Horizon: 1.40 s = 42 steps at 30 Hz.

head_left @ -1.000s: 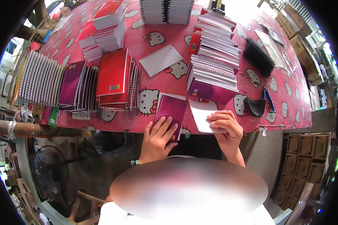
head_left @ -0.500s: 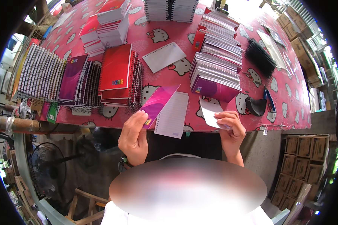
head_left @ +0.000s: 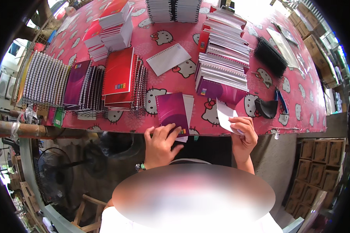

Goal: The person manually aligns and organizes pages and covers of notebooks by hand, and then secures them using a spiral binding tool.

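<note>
My left hand lies open, fingers on purple notebook at near table edge. My right hand pinches white paper sheet. Beyond: red notebook stack, white pads, black spiral bindings.

1. Single head-worn fisheye view, looking steeply down and forward over the red table.
2. Near range: table edge crosses mid-frame, hands just below it.
3. Rim bends straight edges.
</note>
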Each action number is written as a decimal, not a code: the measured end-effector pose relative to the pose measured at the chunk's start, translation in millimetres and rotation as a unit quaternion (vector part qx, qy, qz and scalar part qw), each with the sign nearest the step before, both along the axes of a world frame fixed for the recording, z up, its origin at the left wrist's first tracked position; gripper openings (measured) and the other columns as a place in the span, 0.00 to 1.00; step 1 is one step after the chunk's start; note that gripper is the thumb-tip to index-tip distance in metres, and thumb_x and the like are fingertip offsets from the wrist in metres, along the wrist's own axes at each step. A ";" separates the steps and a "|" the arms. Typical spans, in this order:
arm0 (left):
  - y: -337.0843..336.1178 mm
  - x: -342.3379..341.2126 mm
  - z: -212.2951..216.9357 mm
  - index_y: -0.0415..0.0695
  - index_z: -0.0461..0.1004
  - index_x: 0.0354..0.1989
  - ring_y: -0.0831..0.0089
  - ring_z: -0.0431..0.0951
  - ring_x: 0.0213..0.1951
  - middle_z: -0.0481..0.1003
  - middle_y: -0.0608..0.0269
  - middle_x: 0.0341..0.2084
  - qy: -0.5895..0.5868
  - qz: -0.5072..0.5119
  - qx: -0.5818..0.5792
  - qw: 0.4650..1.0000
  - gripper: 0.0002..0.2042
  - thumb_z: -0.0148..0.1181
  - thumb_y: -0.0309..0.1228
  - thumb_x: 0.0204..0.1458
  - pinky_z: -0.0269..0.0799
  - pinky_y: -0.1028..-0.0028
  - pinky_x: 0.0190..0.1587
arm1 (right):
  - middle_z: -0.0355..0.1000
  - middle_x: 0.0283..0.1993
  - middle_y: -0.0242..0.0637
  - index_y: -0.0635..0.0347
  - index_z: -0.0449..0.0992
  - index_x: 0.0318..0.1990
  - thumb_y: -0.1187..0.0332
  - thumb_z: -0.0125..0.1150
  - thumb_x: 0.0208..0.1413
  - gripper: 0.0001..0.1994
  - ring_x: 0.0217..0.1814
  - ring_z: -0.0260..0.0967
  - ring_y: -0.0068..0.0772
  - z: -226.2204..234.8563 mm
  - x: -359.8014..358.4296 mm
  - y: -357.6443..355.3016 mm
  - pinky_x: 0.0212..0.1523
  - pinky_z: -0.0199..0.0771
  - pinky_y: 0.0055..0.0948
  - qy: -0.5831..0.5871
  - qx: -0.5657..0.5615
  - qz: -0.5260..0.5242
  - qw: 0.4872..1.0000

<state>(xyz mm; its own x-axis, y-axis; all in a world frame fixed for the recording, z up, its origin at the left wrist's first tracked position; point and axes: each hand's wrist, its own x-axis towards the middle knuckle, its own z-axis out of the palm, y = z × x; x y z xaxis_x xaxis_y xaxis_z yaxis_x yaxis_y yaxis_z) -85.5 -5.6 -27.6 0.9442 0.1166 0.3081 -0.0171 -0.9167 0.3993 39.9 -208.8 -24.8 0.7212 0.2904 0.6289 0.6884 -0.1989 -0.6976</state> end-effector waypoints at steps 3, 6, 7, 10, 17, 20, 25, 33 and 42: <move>9.7 8.1 -10.3 0.43 0.76 0.36 0.62 0.73 0.37 0.75 0.60 0.37 -0.045 -0.021 -0.017 0.999 0.14 0.65 0.31 0.38 0.68 0.66 0.42 | 0.74 0.34 0.38 0.61 0.73 0.29 0.84 0.61 0.34 0.11 0.36 0.69 0.38 -5.7 -5.7 -1.4 0.37 0.69 0.29 -0.002 -0.022 0.018 1.000; 24.0 16.2 -10.3 0.42 0.77 0.32 0.62 0.75 0.31 0.76 0.60 0.28 -0.062 -0.055 -0.100 0.991 0.11 0.64 0.31 0.40 0.70 0.68 0.34 | 0.74 0.34 0.37 0.61 0.74 0.28 0.84 0.61 0.34 0.11 0.36 0.69 0.38 -10.1 -7.6 -3.4 0.36 0.70 0.29 -0.005 -0.029 0.026 0.999; 26.8 20.1 -5.8 0.40 0.77 0.31 0.64 0.75 0.27 0.76 0.59 0.24 -0.073 -0.063 -0.118 0.988 0.09 0.64 0.30 0.42 0.70 0.72 0.30 | 0.74 0.33 0.37 0.61 0.74 0.28 0.84 0.61 0.34 0.11 0.36 0.69 0.38 -11.6 -7.1 -5.9 0.36 0.70 0.29 -0.005 -0.028 0.024 0.999; 34.8 15.4 -5.1 0.39 0.77 0.32 0.71 0.75 0.26 0.76 0.58 0.24 0.035 0.017 -0.278 0.960 0.08 0.63 0.29 0.45 0.69 0.77 0.29 | 0.74 0.33 0.37 0.61 0.74 0.28 0.83 0.61 0.34 0.11 0.35 0.69 0.38 -13.8 -6.5 -10.1 0.36 0.70 0.29 -0.004 -0.022 0.023 0.999; 47.2 12.5 -26.4 0.36 0.76 0.33 0.87 0.68 0.26 0.74 0.72 0.23 0.063 0.048 -0.503 0.861 0.08 0.62 0.29 0.49 0.62 0.84 0.28 | 0.74 0.33 0.37 0.61 0.74 0.29 0.83 0.62 0.34 0.11 0.35 0.69 0.38 -12.6 -5.8 -7.5 0.36 0.69 0.29 0.005 -0.010 0.049 0.999; 39.4 11.3 -24.1 0.36 0.74 0.33 0.87 0.67 0.25 0.73 0.72 0.21 0.010 0.085 -0.495 0.865 0.07 0.60 0.28 0.50 0.62 0.84 0.28 | 0.74 0.33 0.36 0.61 0.74 0.29 0.82 0.62 0.33 0.11 0.35 0.69 0.38 -8.4 -6.0 -1.5 0.36 0.69 0.29 0.000 -0.008 0.055 0.998; 30.9 6.8 -22.6 0.38 0.71 0.30 0.85 0.61 0.22 0.68 0.72 0.17 -0.154 0.178 -0.397 0.887 0.07 0.58 0.29 0.52 0.59 0.83 0.24 | 0.73 0.36 0.33 0.58 0.74 0.29 0.79 0.61 0.30 0.12 0.38 0.68 0.36 -3.0 -12.1 21.9 0.41 0.66 0.34 -0.059 -0.058 0.133 0.988; 25.8 9.0 -8.7 0.39 0.73 0.33 0.71 0.71 0.25 0.73 0.60 0.23 -0.210 0.163 -0.189 0.945 0.06 0.59 0.27 0.49 0.67 0.75 0.29 | 0.69 0.45 0.33 0.54 0.72 0.32 0.76 0.61 0.33 0.13 0.54 0.61 0.38 -24.2 2.8 77.4 0.57 0.53 0.47 -0.112 -0.211 0.231 0.943; 16.6 11.6 -7.7 0.42 0.74 0.40 0.57 0.69 0.43 0.72 0.56 0.41 -0.066 0.064 -0.115 0.989 0.15 0.60 0.36 0.47 0.62 0.63 0.48 | 0.71 0.37 0.41 0.62 0.70 0.30 0.85 0.53 0.34 0.12 0.45 0.64 0.48 -0.5 10.1 55.9 0.44 0.68 0.37 0.032 -0.099 0.159 0.982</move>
<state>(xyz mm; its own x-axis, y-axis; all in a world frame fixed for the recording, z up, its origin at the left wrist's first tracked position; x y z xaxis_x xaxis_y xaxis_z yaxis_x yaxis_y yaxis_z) -73.8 11.0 -35.3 0.8710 0.3135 0.3782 0.0271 -0.7993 0.6003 50.0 -152.8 -25.3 0.6110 0.6184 0.4943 0.6936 -0.1172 -0.7107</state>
